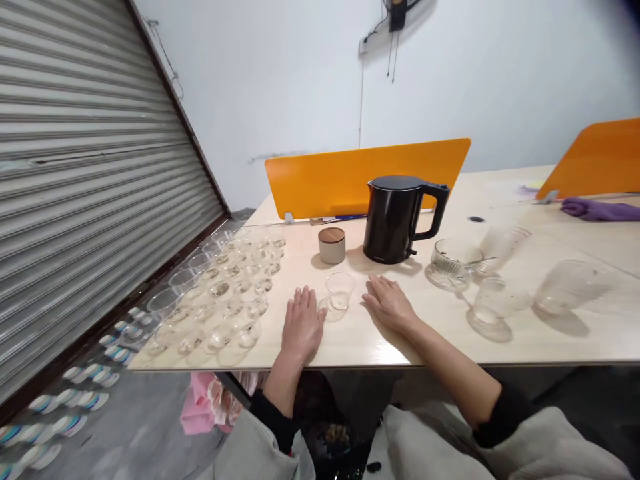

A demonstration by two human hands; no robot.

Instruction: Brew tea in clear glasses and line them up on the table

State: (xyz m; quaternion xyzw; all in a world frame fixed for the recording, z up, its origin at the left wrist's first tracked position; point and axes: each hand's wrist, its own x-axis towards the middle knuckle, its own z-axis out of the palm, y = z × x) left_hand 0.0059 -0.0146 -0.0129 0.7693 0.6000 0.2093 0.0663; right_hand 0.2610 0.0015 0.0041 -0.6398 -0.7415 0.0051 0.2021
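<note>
- Head view: left hand is palm down near the front edge of the tabletop, fingers straight and fairly close together. That grip is wide, just laid flat on the wood.
- Right hand is pretty much the same deal, palm down, reaching in from the front edge. Wide grip too, fingers angled toward the middle.
- Small clear cup sits upright between the two, a bit farther from the front edge than the left palm. It's just beside the left thumb and near the right fingertips, flared rim facing up.
- Straight behind it, farther from the front edge: a grey canister with a wooden lid on.
- Black kettle stands right of that, handle toward the right edge, with an orange divider behind both.
- Whole crowd of clear cups packed along the left edge, right down to the front left corner.
- Over on the right side: a ribbed glass bowl, plus some see-through glassware, kinda hard to make out.
- Purple cloth lies way over toward the right, by a second orange divider.
</note>
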